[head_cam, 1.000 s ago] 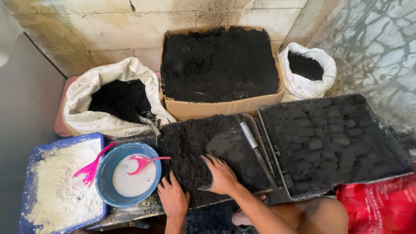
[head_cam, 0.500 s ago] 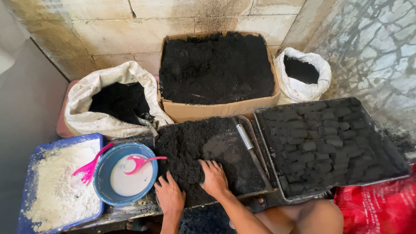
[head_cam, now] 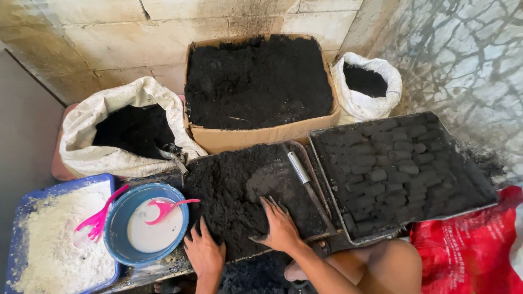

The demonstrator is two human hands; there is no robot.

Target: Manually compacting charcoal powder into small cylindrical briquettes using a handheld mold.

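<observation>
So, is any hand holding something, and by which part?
Nothing is held. The left hand and right hand lie flat, fingers spread, on the black powder in the tray.

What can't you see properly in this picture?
Head view only:
- Left hand: wrist cut off by the bottom edge.
- Right hand: fingertips sunk in the black powder.
- Blue tray: left part cut off by the edge.
- Tray bottom under the powder: covered.
- Left sack: inside too dark.

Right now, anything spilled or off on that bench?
Mostly tidy. White powder has spilled over the rim of the blue tray at its far corner, and black dust lies on the floor right of the tray of black blocks. Nothing looks damaged.
</observation>
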